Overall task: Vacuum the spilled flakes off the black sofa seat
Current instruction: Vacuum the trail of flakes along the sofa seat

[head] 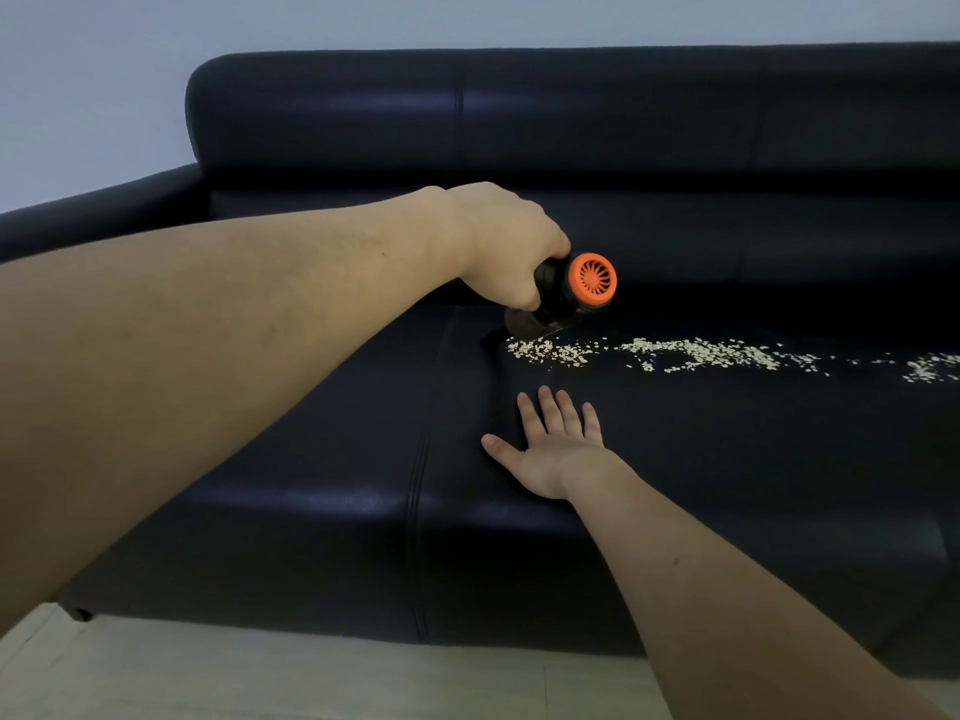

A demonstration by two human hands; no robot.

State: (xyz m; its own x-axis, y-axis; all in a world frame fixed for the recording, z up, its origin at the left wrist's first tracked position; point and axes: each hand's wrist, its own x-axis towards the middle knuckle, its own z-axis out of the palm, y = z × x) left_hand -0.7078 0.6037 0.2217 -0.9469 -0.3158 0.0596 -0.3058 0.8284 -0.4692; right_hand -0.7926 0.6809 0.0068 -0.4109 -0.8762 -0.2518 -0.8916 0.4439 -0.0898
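Left hand [498, 246], reaching in from the left edge of the frame, is gripping a handheld vacuum [566, 298] with an orange vent cap, nozzle touching the left end of the flakes [675, 356]. Flakes are lying in a strip across the black sofa seat [727, 449], center to right edge. Right hand [550, 444] is resting flat, fingers spread, just below the flakes.

Both forearms bare, no sleeves in view; left hand [506, 249], right hand [556, 444] bare, ungloved.
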